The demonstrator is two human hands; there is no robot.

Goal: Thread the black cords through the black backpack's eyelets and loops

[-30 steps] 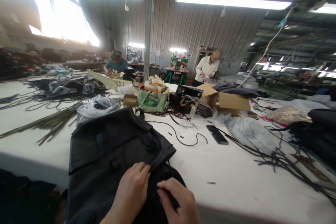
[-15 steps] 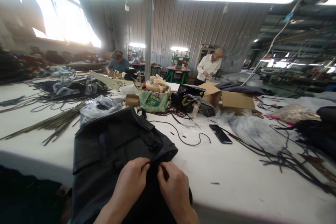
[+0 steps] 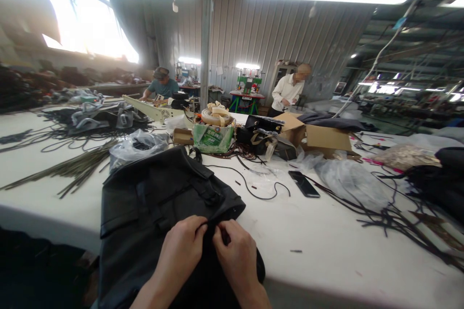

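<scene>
A black leather bag (image 3: 152,207) lies on the white worktable (image 3: 326,251) right in front of me. My left hand (image 3: 183,251) and my right hand (image 3: 235,258) meet at the bag's near right edge. Both are closed in a pinch on the bag's black material. The fingertips almost touch each other. What exactly lies between the fingers is hidden by the dark fabric.
A black phone (image 3: 303,184) and loose black cords (image 3: 261,188) lie beyond the bag. A green box of tape rolls (image 3: 213,133), cardboard boxes (image 3: 315,137), plastic bags (image 3: 348,183) and a strap pile (image 3: 398,222) crowd the table. Two other people (image 3: 288,91) work at the back.
My right hand has moved up and left to meet the left hand at the bag's edge. Both now pinch the same spot.
</scene>
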